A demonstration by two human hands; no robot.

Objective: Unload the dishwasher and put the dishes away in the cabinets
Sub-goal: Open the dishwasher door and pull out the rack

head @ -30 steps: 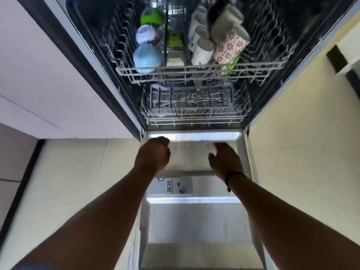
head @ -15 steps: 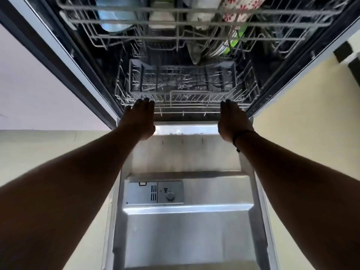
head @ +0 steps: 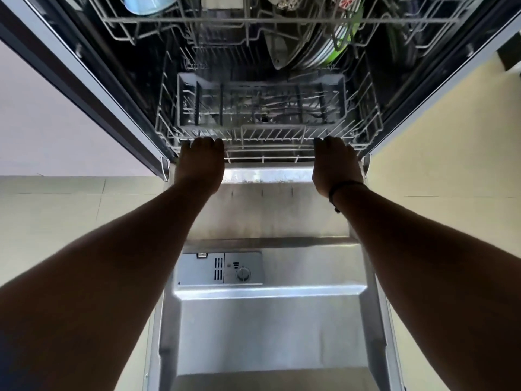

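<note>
Both hands reach to the front rail of the grey wire lower rack (head: 267,153) of the open dishwasher. The left hand (head: 200,165), at 11 o'clock, and the right hand (head: 335,165), at 1 o'clock, curl their fingers over that rail, well apart. Behind the rail sits a grey plastic cutlery basket (head: 260,101). At 12 o'clock, dark plates (head: 315,52) stand on edge beside a green plate (head: 345,42). The steel dishwasher door (head: 270,334) lies open at 6 o'clock.
</note>
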